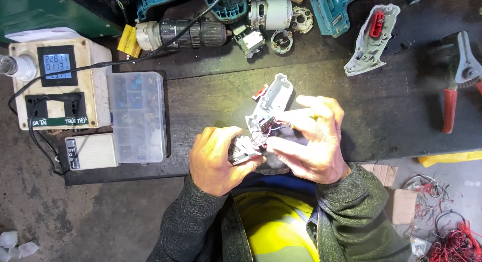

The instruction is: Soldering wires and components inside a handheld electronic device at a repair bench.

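Near the front edge of the dark table, the left hand grips a small motor. The right hand pinches its wires beside a grey shell. A clear box holds tiny blue parts.

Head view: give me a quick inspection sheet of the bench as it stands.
Surface: dark workbench, worn.
Job's things: open grey tool housing with thin wires; small grey part.
Clutter: clear parts box, grey housing half, red-handled cutters, drill chuck assembly.
Grippers: left hand holds the small grey part; right hand on the housing.
Cables: black cord to the meter box.
Surroundings: red wire scraps on the floor.
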